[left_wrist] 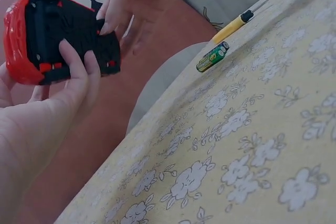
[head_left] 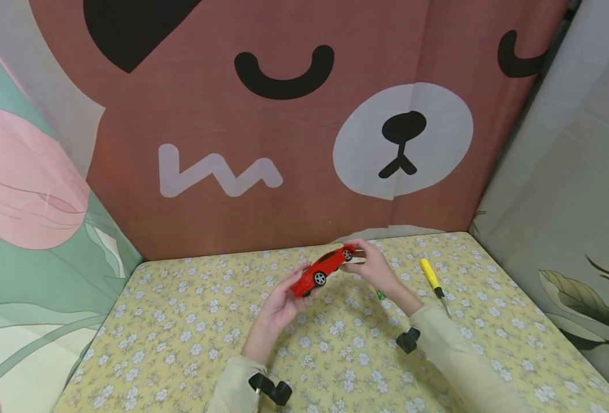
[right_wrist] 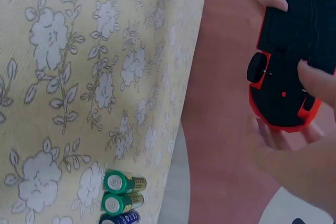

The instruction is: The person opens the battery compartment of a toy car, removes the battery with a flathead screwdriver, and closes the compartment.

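Observation:
A red toy car point(head_left: 329, 265) is held up above the table, tilted, with its side toward the head view. My left hand point(head_left: 279, 305) grips its lower end, fingers against the black underside point(left_wrist: 68, 30) in the left wrist view. At the raised end my right hand point(head_left: 379, 271) holds the car, its thumb on the black base point(right_wrist: 294, 35) in the right wrist view. Two green batteries and a blue battery point(right_wrist: 123, 217) lie side by side on the cloth; in the head view the right forearm mostly hides them.
Right of the hands lies a screwdriver point(head_left: 432, 278) with a yellow handle. A yellow floral cloth point(head_left: 180, 321) covers the table. Behind it hangs a brown curtain point(head_left: 304, 212) with a printed bear face, and a grey printed curtain point(head_left: 583, 189) borders the right side.

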`<state>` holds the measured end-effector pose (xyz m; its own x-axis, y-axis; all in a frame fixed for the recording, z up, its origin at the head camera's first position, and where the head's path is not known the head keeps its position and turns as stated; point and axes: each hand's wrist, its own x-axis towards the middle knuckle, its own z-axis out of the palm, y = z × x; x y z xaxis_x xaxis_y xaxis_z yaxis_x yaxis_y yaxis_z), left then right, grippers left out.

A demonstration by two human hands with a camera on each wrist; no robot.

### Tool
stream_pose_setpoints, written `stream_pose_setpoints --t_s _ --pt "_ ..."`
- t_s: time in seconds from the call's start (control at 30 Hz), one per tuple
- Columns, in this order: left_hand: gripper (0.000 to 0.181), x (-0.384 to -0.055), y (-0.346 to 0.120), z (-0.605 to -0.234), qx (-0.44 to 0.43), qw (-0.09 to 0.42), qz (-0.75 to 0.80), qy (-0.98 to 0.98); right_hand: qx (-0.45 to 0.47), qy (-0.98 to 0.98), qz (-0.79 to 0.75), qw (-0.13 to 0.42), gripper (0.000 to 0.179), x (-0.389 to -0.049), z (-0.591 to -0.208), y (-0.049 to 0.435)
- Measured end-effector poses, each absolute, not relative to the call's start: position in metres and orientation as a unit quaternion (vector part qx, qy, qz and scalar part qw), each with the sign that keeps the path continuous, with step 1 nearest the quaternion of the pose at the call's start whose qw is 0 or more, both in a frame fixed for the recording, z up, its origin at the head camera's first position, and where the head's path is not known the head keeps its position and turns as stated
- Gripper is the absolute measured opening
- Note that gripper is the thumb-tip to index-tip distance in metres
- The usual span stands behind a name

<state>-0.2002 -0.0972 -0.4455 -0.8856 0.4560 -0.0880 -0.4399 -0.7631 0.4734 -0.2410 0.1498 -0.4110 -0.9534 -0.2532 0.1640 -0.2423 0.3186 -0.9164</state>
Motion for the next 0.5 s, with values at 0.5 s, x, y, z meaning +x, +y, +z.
stream_pose_setpoints --t_s 0.5 --pt "0.037 -0.206 -0.085 -0.451 0.016 0.07 0.893 0.444 -0.116 0.723 -0.677 0.073 0.05 -0.234 -0.412 0.14"
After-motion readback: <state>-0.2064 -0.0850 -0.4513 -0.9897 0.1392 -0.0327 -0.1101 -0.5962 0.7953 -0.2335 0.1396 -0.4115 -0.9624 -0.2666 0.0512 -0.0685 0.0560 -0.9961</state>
